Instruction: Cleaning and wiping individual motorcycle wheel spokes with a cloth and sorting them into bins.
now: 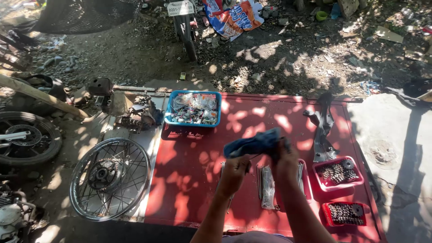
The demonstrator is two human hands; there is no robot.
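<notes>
- Both hands closed on a blue rag (pixel 256 145) over the red bench (pixel 189 180) — left hand (pixel 235 173), right hand (pixel 284 162).
- Blue basket (pixel 193 108) at the bench's far-left corner — two red trays (pixel 338 173) along its right edge.
- Clear packet (pixel 267 186) lies below the hands.

Blue rag (pixel 255 145), crumpled and stretched sideways, held above the middle of the red surface (pixel 198 180), gripped at both ends. Thin metal spoke (pixel 252 158), dark, slanting just beneath the rag, partly wrapped.

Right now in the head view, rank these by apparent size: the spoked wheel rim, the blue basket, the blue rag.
1. Spoked wheel rim, clearly largest.
2. Blue basket.
3. Blue rag, held in both hands; it is bunched and nearer the camera, so this rank is unsure.
</notes>
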